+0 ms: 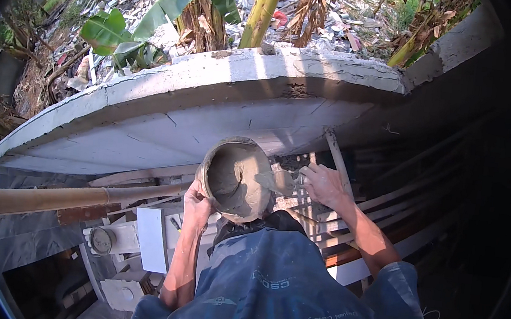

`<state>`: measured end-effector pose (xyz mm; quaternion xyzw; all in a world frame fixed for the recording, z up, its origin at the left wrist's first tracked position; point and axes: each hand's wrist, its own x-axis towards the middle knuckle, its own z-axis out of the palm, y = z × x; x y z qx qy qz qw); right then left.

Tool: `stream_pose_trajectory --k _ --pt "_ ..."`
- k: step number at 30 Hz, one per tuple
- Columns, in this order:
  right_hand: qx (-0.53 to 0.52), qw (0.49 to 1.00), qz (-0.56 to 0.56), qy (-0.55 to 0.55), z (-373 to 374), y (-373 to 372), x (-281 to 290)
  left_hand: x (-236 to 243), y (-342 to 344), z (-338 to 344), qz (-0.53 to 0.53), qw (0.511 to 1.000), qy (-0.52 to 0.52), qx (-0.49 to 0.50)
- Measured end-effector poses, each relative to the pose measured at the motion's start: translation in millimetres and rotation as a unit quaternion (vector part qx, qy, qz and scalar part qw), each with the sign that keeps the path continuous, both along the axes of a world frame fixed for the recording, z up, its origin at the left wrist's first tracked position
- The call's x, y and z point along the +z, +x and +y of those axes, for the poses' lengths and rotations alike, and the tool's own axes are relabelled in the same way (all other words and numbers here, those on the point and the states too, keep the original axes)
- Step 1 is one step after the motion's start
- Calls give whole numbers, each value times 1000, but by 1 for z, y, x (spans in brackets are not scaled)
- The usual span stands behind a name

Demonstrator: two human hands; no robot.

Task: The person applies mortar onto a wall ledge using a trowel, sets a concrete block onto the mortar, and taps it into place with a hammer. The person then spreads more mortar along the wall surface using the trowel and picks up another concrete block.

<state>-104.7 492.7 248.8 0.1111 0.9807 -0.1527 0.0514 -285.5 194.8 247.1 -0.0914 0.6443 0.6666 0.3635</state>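
left hand (pixel 198 206): partly behind bowl (pixel 237 140) | bamboo pole (pixel 46 200): end cut off

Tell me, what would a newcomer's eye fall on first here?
The round bucket of wet grey paste at the centre probably wins, its left side held by the left fingers. Just right of it, the right fingers hold a paste-smeared tool. Higher up runs a long pale wall, leafy plants beyond it.
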Motion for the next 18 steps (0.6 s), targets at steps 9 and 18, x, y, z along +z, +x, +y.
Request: stream_pose_trajectory --k 9,18 --pt "88 993 -3 74 -48 -61 -42 22 -13 -14 230 963 21 -139" --pt "19 980 76 -184 -91 -12 -79 16 -5 -7 104 988 59 -96"
